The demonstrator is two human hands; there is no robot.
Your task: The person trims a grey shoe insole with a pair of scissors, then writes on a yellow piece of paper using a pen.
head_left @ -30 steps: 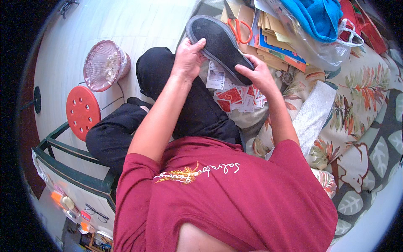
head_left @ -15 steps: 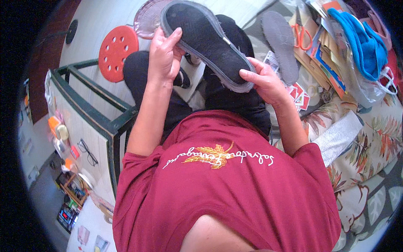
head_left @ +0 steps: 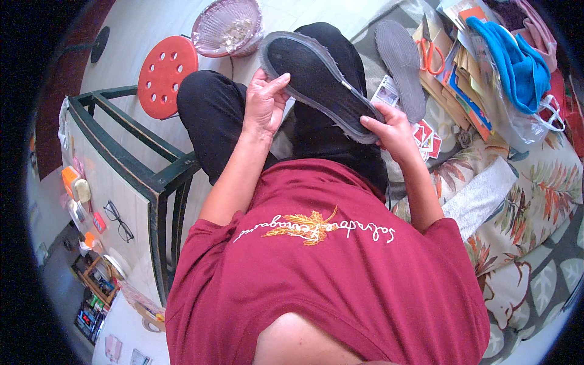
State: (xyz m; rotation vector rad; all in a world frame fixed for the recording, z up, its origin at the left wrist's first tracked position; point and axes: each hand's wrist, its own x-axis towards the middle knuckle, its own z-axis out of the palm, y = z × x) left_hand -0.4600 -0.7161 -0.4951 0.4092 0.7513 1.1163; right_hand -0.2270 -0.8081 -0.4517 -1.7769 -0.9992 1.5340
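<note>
The person sits with both hands around a dark shoe sole (head_left: 319, 82), held tilted above the lap. The left hand (head_left: 264, 103) grips its edge near the wide end, fingers curled; the right hand (head_left: 392, 128) clasps the narrow end. A second grey sole (head_left: 399, 67) lies on the flowered cushion (head_left: 535, 201), beside orange scissors (head_left: 431, 55). A red stool (head_left: 165, 74) stands to the left.

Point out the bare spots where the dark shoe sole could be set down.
Both hands, left hand and right hand, hold the dark shoe sole. Free: the pale floor above the red stool, and the floral cushion beside the white cloth. Crowded: papers and scissors by the grey insole.
</note>
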